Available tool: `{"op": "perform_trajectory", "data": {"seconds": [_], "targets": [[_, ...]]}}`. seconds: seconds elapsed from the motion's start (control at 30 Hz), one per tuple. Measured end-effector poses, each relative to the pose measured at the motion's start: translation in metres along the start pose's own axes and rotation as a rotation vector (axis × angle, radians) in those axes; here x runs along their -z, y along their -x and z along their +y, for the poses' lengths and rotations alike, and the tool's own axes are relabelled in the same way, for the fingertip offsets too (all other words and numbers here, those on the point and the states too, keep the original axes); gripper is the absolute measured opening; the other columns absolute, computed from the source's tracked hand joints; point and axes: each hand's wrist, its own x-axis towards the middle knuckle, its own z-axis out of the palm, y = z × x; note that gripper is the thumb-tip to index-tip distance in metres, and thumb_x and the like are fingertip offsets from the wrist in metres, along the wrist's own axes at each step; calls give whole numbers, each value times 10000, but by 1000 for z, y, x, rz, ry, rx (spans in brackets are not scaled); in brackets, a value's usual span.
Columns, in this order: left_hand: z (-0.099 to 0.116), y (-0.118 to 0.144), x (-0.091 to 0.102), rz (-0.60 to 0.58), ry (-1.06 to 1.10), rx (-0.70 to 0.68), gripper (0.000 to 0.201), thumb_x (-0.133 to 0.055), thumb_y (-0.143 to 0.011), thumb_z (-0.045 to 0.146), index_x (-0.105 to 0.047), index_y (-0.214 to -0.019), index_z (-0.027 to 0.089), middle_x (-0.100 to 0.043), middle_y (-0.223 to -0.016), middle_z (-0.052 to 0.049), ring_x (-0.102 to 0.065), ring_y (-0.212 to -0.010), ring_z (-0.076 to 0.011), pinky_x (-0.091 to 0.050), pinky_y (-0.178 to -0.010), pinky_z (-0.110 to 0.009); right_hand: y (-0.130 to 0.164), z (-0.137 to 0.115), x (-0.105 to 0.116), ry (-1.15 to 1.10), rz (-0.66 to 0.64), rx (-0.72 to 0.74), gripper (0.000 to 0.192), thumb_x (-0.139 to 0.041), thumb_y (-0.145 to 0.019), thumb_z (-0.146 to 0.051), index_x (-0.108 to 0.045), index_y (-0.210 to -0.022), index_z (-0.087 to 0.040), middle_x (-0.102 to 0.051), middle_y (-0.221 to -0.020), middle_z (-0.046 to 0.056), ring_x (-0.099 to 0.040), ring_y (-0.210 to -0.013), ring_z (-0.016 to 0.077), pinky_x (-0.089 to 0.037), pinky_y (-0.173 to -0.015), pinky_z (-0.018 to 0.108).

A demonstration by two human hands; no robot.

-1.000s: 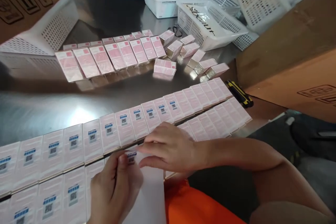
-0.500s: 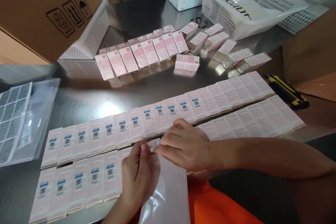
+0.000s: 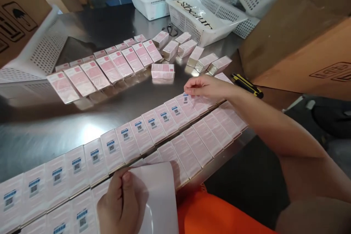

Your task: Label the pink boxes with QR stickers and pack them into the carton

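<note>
My left hand [image 3: 120,201] is closed with the thumb on top, gripping the upper edge of a glossy white sheet [image 3: 159,193]. The sheet lies over part of the nearer row of pink boxes [image 3: 189,150]. My right hand [image 3: 204,87] is over the farther row of pink boxes [image 3: 120,142], thumb and fingertips pinched together. Whatever is between those fingertips is too small to make out. A blue-and-black QR label [image 3: 185,98] shows on a box just below them. Several boxes to the left carry similar labels.
More pink boxes [image 3: 109,67] stand farther back, with loose boxes [image 3: 186,48] and one single box [image 3: 163,71] beside them. White baskets [image 3: 203,34] are behind. Cardboard cartons [image 3: 301,51] flank both sides. A yellow-and-black cutter [image 3: 248,85] lies by the right carton.
My right hand has left the sheet's top edge and moved right and away, over the farther row. My left hand still grips the sheet. The view has swung right.
</note>
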Motion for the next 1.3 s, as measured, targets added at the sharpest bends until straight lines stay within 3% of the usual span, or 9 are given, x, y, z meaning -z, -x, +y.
{"op": "perform_trajectory", "data": {"seconds": [0.07, 0.17, 0.5, 0.73, 1.3], "targets": [[-4, -1, -2, 13, -14, 0, 286, -380, -993, 345, -644, -999, 235, -692, -709, -33, -602, -653, -217, -418, -638, -279, -7, 16, 12, 63, -122, -153, 332, -686, -808, -475, -649, -803, -146, -594, -660, -13, -494, -601, 106, -367, -594, 250], [-9, -2, -4, 18, -3, 0, 282, -391, -999, 372, -640, -992, 241, -706, -731, -40, -627, -673, -222, -440, -653, -288, -9, 24, 13, 153, -194, -222, 329, -662, -798, -477, -637, -751, -152, -576, -630, -14, -464, -587, 104, -343, -588, 257], [-13, -4, -6, 37, -98, 11, 284, -399, -986, 391, -648, -1001, 255, -675, -664, -39, -593, -622, -234, -429, -588, -292, -10, 15, 3, 381, -148, -179, 250, -597, -842, -364, -687, -765, -144, -625, -680, 10, -524, -666, 137, -369, -645, 271], [-8, -3, -6, 12, -74, 86, 298, -394, -973, 419, -643, -1022, 263, -682, -727, -48, -597, -691, -251, -426, -649, -305, -12, 11, 1, 439, -144, -183, 216, -601, -864, -313, -707, -800, -137, -662, -727, 24, -558, -696, 148, -386, -666, 272], [-9, -4, -5, 6, -83, 62, 261, -412, -964, 399, -638, -994, 272, -683, -702, -28, -617, -661, -243, -435, -630, -298, -11, 15, -1, 475, -137, -149, 229, -590, -879, -328, -706, -809, -144, -675, -765, 33, -563, -711, 152, -377, -662, 275]]}}
